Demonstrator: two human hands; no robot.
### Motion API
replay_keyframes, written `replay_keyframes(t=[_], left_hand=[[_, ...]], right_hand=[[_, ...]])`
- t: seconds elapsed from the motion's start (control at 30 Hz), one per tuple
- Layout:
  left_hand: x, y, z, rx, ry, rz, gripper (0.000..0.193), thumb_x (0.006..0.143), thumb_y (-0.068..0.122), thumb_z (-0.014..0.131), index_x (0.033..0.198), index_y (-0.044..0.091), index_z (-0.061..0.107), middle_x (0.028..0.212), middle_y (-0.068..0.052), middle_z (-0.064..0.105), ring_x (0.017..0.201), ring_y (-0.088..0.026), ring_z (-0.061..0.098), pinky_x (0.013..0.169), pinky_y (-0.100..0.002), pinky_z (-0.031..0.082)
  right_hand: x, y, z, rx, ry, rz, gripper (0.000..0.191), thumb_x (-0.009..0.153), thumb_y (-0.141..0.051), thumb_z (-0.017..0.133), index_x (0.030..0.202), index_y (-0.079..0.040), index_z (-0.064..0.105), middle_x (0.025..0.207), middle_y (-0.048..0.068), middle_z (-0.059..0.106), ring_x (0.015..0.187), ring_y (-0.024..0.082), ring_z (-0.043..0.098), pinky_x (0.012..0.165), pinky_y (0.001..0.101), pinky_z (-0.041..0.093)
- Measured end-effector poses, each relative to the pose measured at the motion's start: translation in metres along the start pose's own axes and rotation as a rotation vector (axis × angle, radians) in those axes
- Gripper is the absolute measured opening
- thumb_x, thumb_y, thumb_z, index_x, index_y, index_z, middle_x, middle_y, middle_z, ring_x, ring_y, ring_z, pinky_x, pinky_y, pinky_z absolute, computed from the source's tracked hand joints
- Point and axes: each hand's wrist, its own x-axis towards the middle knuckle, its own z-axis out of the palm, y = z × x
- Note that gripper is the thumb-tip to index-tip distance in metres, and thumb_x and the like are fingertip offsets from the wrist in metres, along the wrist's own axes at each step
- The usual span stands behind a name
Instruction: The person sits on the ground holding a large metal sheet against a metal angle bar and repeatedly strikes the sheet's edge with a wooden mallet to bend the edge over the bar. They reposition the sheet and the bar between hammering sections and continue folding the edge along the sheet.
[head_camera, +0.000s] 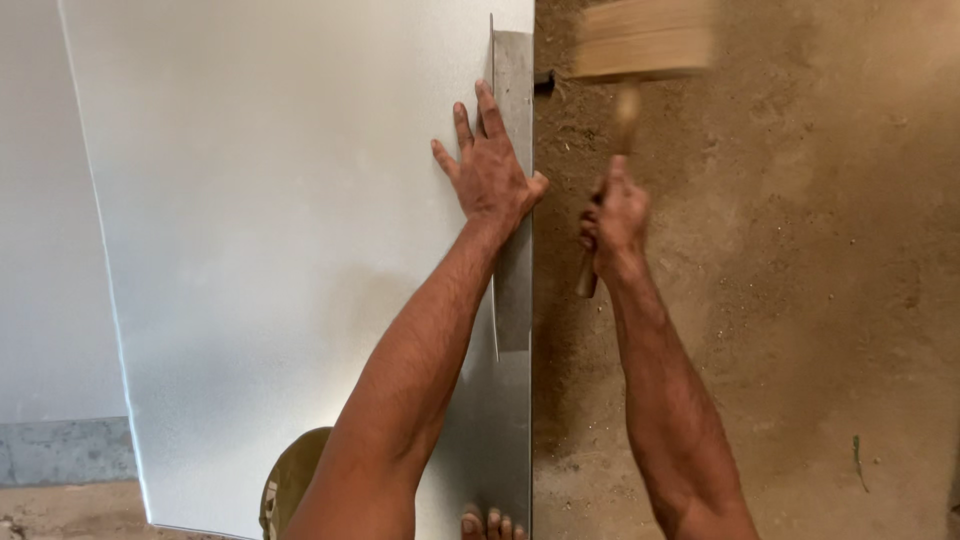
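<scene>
Grey sheet metal (300, 250) lies flat on the dirt floor (780, 300). Along its right edge a folded strip (513, 200) looks partly beaten down — the near stretch seems unfinished. The left hand (490, 175) presses spread and flat beside that strip; the right hand (615, 225) is clenched round a wooden mallet (640, 40) — raised, blurred, just right of the edge.

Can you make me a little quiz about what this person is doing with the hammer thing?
1. Which hand grips the wooden mallet?
2. True or false: the left hand lies flat, fingers spread, on the grey metal sheet.
3. What is under the sheet's right side: A) sandy dirt floor, B) grass, C) carpet?

Key: 1. the right hand. 2. true. 3. A.
</scene>
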Motion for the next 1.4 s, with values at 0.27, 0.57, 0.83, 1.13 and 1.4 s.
replay_keyframes(t=[0.27,0.57,0.83,1.13,1.4], left_hand=[[-0.003,0.0,-0.001,0.003,0.021,-0.006,0.144,0.057,0.038,0.094,0.154,0.011,-0.008,0.153,-0.012,0.047,0.151,-0.039,0.026,0.116,-0.076,0.014],[-0.007,-0.003,-0.008,-0.027,0.027,0.045,0.151,0.058,0.05,0.096,0.153,0.012,-0.014,0.158,-0.01,0.04,0.151,-0.041,0.021,0.112,-0.081,0.007],[-0.107,-0.022,-0.004,-0.043,-0.06,0.083,0.146,0.064,0.042,0.093,0.161,0.016,-0.013,0.172,-0.004,0.007,0.157,-0.038,0.017,0.116,-0.081,0.003],[-0.102,-0.017,-0.007,-0.08,-0.079,0.081,0.141,0.06,0.031,0.091,0.16,0.014,-0.008,0.171,-0.005,0.011,0.156,-0.039,0.016,0.116,-0.08,0.002],[-0.1,-0.031,0.015,-0.21,-0.036,0.124,0.136,0.065,0.039,0.088,0.16,0.015,-0.006,0.171,-0.006,0.01,0.158,-0.034,0.011,0.117,-0.077,-0.005]], right_hand=[[0.002,0.004,-0.004,-0.054,-0.062,-0.009,0.054,0.104,-0.062,0.047,0.074,-0.016,0.044,0.055,-0.005,0.041,0.04,0.009,0.04,0.034,0.0295,0.033],[-0.024,-0.006,-0.01,-0.045,-0.043,0.006,0.049,0.104,-0.058,0.047,0.076,-0.017,0.046,0.056,-0.005,0.042,0.041,0.008,0.04,0.035,0.028,0.033],[-0.06,0.005,-0.035,0.057,0.079,-0.184,0.055,0.108,-0.057,0.041,0.073,-0.015,0.045,0.053,-0.005,0.04,0.038,0.01,0.038,0.032,0.03,0.033],[-0.059,0.025,-0.022,0.07,0.035,-0.131,0.05,0.105,-0.056,0.045,0.073,-0.017,0.046,0.053,-0.004,0.04,0.04,0.009,0.038,0.035,0.0291,0.032],[-0.086,0.038,-0.032,0.067,0.128,-0.238,0.053,0.105,-0.057,0.044,0.072,-0.016,0.044,0.053,-0.005,0.04,0.039,0.008,0.04,0.034,0.0301,0.036]])
